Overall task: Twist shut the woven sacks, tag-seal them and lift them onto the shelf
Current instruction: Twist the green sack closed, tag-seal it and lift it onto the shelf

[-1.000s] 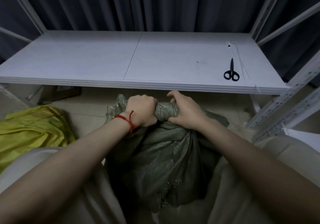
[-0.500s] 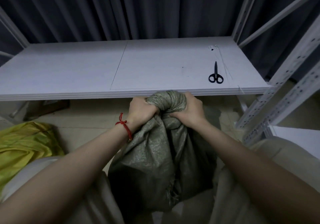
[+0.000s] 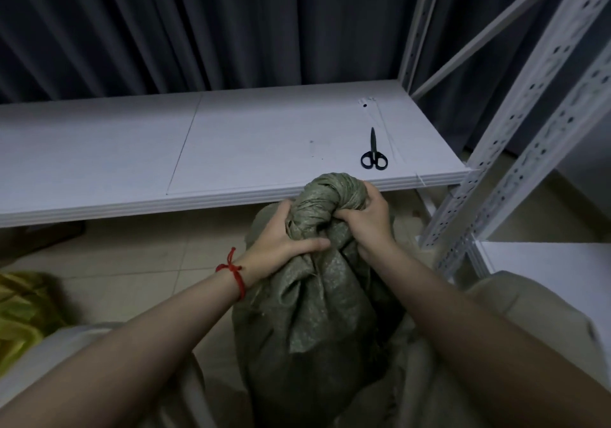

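The woven sack (image 3: 310,312) stood upright on the floor between the person's knees, just in front of the shelf's front edge, a dull olive-green bag of coarse plastic weave that showed a fine grainy sheen and deep soft creases. Its neck (image 3: 330,196) was wrung into a thick, rope-like coil with spiral ridges, curling over at the top so that it overlapped the shelf edge in the view. The left hand (image 3: 281,245) gripped the sack just beneath the coil, its fingers wrapped round the gathered cloth and the thumb laid across the front. The right hand (image 3: 370,219) clenched the right side of the coil, fingers curled tight into the folds. A red string bracelet (image 3: 233,270), knotted with loose ends, circled the left wrist. The shelf (image 3: 99,150) was a flat, matte white board in two panels with a thin seam between them and a layered edge. On its right part lay black-handled scissors (image 3: 373,156), closed and pointing away, and just beside them thin pale ties (image 3: 380,120) stretched in long straight lines. White metal uprights (image 3: 529,113) punched with rows of holes rose at the right. A dark pleated curtain (image 3: 198,24) hung behind. Pale square tiles (image 3: 148,255) covered the floor, and a crumpled yellow sack (image 3: 20,305) lay at the far left.
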